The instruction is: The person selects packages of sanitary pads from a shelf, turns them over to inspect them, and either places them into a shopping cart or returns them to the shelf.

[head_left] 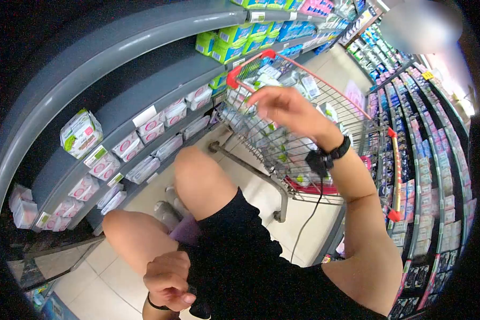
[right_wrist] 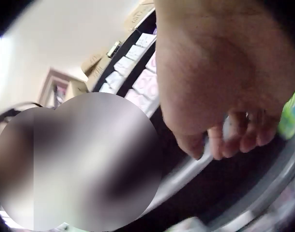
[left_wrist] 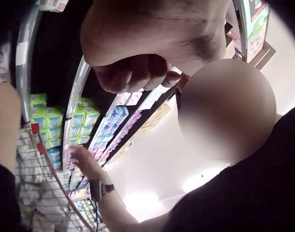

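Note:
The left hand (head_left: 168, 280) is by the person's thigh, its fingers loosely curled with nothing visible in them. In the left wrist view the same hand (left_wrist: 147, 48) shows bent fingers. Over the cart (head_left: 330, 85) hangs the right hand (head_left: 296, 114), fingers relaxed and slightly bent, holding nothing. Its fingers (right_wrist: 239, 140) also show empty in the right wrist view, before a dark shelf. White and green packs (head_left: 274, 138) fill much of the cart. A single white and green pack (head_left: 81, 133) stands on the shelf at left, apart from both hands.
Grey shelves (head_left: 117, 101) curve along the left, bearing green packs (head_left: 229, 50) and rows of white-pink packs (head_left: 128, 146). Another stocked shelf (head_left: 426, 160) runs along the right. The person's bent knees are before the lower shelves, and a cable (head_left: 306, 224) hangs from the right wrist.

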Demonstrator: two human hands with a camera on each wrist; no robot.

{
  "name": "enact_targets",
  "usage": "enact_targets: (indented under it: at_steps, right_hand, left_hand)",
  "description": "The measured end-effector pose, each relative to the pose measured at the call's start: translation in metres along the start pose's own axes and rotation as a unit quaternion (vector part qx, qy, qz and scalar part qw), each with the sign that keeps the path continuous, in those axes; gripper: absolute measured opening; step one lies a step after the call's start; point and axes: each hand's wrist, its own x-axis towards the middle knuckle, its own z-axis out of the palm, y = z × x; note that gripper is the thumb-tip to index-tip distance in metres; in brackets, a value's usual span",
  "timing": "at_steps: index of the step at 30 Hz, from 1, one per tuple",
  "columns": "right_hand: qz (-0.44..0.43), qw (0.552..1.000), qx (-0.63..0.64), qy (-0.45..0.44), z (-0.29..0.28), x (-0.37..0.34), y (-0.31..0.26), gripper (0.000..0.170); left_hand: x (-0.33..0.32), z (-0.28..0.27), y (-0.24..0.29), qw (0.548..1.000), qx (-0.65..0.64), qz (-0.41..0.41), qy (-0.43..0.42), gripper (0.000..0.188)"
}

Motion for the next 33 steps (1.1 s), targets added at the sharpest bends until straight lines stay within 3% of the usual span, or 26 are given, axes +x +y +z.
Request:
enact_targets:
  at_steps: [1,2,4,6,8,9,12,13,16,19,21,24,26,28,30,31,33]
  right_hand:
    - [0.042,0.987,-0.135,0.071,-0.034,-0.004,0.048,0.029]
    - [0.149,0.911,-0.367,0.114,-0.065,-0.014,0.076,0.036]
    - [0.216,0.752,-0.618,0.074,-0.114,-0.047,0.138,0.052]
    - [0.321,0.805,-0.495,-0.068,-0.149,-0.071,0.186,0.074]
    - [0.363,0.833,-0.388,-0.154,-0.159,-0.084,0.219,0.085]
    - [0.336,0.882,-0.310,-0.118,-0.141,-0.087,0.190,0.088]
    - [0.414,0.874,-0.236,-0.098,-0.129,-0.078,0.164,0.089]
    - [0.360,0.882,-0.296,-0.068,-0.130,-0.078,0.171,0.088]
    - [0.320,0.910,-0.262,0.023,-0.138,-0.075,0.168,0.080]
    - [0.193,0.962,-0.144,0.129,-0.146,-0.067,0.165,0.076]
    - [0.107,0.974,-0.029,0.199,-0.135,-0.048,0.143,0.077]
    - [-0.018,0.980,0.128,0.150,-0.078,-0.003,0.090,0.081]
    - [-0.045,0.969,0.230,0.076,-0.015,0.023,0.050,0.086]
    - [-0.140,0.965,0.220,0.008,0.043,0.054,0.021,0.085]
    - [-0.166,0.940,0.297,-0.038,0.097,0.087,0.008,0.084]
    - [-0.187,0.941,0.281,-0.037,0.119,0.103,0.004,0.082]
    - [-0.238,0.933,0.268,-0.041,0.153,0.135,0.001,0.079]
  left_hand:
    - [-0.005,-0.001,-0.003,1.000,-0.027,-0.010,0.011,0.043]
    - [-0.008,-0.003,-0.004,0.999,-0.016,-0.022,0.038,0.048]
    - [-0.012,-0.010,-0.003,0.995,0.008,-0.049,0.084,0.059]
    - [-0.010,-0.012,0.001,0.991,0.019,-0.058,0.123,0.059]
    - [-0.010,-0.017,0.004,0.987,0.035,-0.060,0.143,0.058]
    - [-0.010,-0.020,0.005,0.988,0.050,-0.063,0.129,0.057]
    - [-0.010,-0.025,0.006,0.990,0.095,-0.067,0.079,0.051]
    - [-0.006,-0.026,0.006,0.991,0.107,-0.060,0.054,0.046]
    - [0.010,-0.027,0.010,0.988,0.151,-0.027,0.012,0.039]
    - [0.041,-0.027,0.023,0.975,0.215,0.034,-0.041,0.036]
    - [0.068,-0.026,0.037,0.959,0.253,0.077,-0.097,0.034]
    - [0.106,-0.028,0.052,0.931,0.306,0.088,-0.178,0.030]
    - [0.129,-0.028,0.043,0.927,0.356,0.008,-0.115,0.023]
    - [0.145,-0.035,0.016,0.925,0.369,-0.085,-0.029,0.037]
    - [0.143,-0.053,-0.006,0.896,0.413,-0.161,0.021,0.056]
    - [0.145,-0.078,-0.028,0.864,0.498,-0.003,-0.079,0.062]
    - [0.138,-0.097,-0.038,0.936,0.331,-0.090,0.074,0.061]
